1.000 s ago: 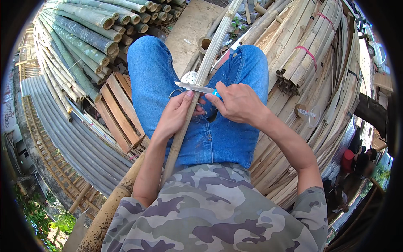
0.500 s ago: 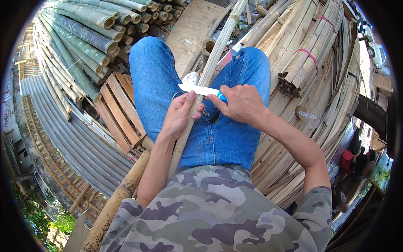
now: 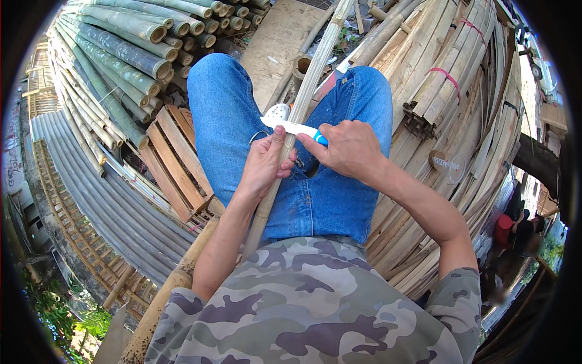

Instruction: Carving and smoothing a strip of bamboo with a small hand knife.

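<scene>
A long pale bamboo strip (image 3: 309,82) runs from my lap up between my knees. Around it, below the knife, my left hand (image 3: 267,159) is closed, its thumb pressed against the edge of the blade nearest me. My right hand (image 3: 351,148) grips the blue-and-white handle of a knife (image 3: 291,127). The white blade lies across the strip, its tip pointing left. Just past the blade, between my knees, shows a white object with dark dots (image 3: 277,112), partly covered by the knife and strip.
Green bamboo poles (image 3: 121,45) are stacked at the far left, near a wooden crate (image 3: 173,161) and grey corrugated sheets (image 3: 103,182). A thick bamboo pole (image 3: 163,294) lies by my left arm. Bundled split bamboo (image 3: 448,67) fills the right. A flat board (image 3: 279,42) lies ahead.
The knife has tilted slightly, its tip a little farther from me. Both hands keep their grips, and the strip stays in nearly the same place.
</scene>
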